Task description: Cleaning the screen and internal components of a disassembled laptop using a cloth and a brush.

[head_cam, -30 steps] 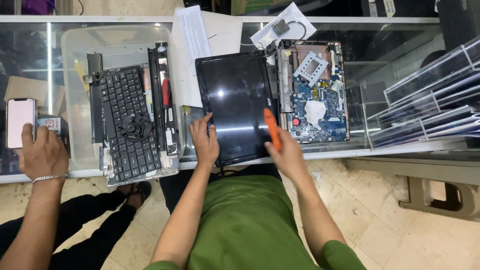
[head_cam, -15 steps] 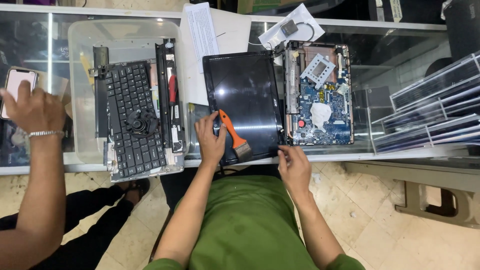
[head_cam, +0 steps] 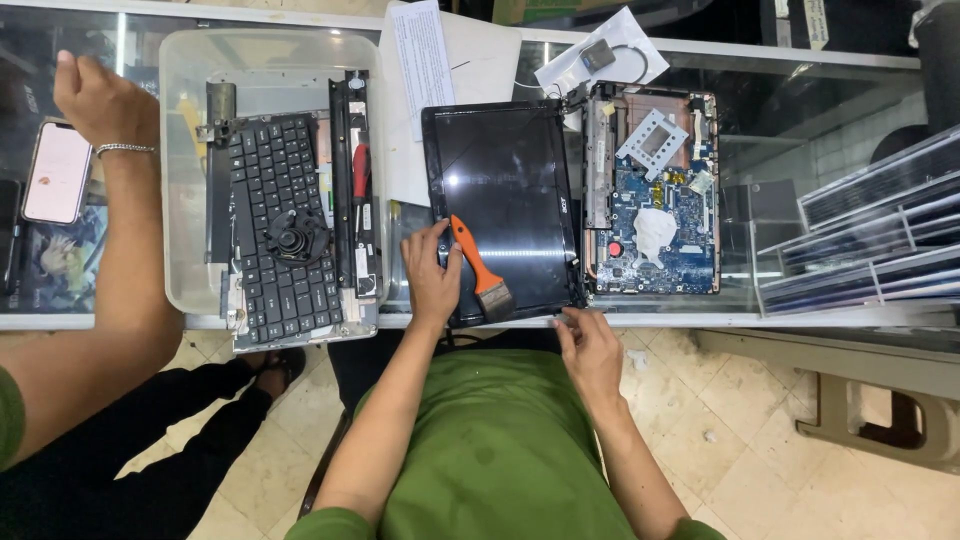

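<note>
My left hand [head_cam: 430, 278] holds an orange-handled brush [head_cam: 478, 268] with its bristles low on the black laptop screen panel [head_cam: 505, 185]. The panel lies flat on the glass counter [head_cam: 800, 120]. My right hand [head_cam: 588, 345] has its fingertips on the panel's near right corner, at the counter's front edge, and holds nothing. Right of the panel lies the opened laptop base [head_cam: 655, 195], its blue circuit board exposed.
A clear plastic bin [head_cam: 190, 60] at the left holds a keyboard [head_cam: 275, 225], a small fan and a red-handled screwdriver [head_cam: 360, 170]. A co-worker's hand [head_cam: 100, 100] with a bracelet hovers beyond a phone [head_cam: 57, 170]. Papers lie behind; stacked panels [head_cam: 870, 230] sit at the right.
The brush went from my right hand to my left. My right hand dropped to the panel's near edge. The co-worker's hand lifted off the phone and moved away from it.
</note>
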